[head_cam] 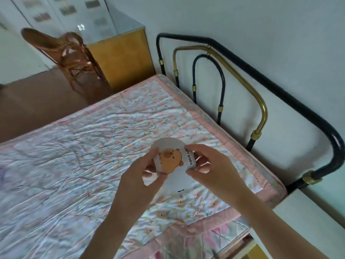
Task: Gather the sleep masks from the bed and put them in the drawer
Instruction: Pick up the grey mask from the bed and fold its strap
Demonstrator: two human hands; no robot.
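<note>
Both hands raised over the bed (78, 146), near its headboard-side corner. White mask (172, 159) held between them, printed with an orange cartoon animal face and black lettering ending in "BARA". Left hand (141, 176) closed on the mask's left edge, thumb on the printed front, fingers curled behind. Right hand (209, 165) pinching the right edge, thumb at the lower edge, forefinger along the top, over the start of the lettering. Mask bent or folded between the two grips, printed side up toward the camera; lower white part hanging below the hands, a small black mark near its bottom. Whether that lower part touches the quilt: cannot tell.

Quilt (56, 174) floral with a pink border, wrinkled, spread across the bed under the hands. Headboard (280, 94) of dark and brass tubes against the wall, to the right of the hands. Pale flat surface (308, 221) at lower right, just beside the bed corner. Rattan chair (74, 58) and yellow cabinet (119, 60) well apart from the hands, beyond the far edge of the bed, both blurred.
</note>
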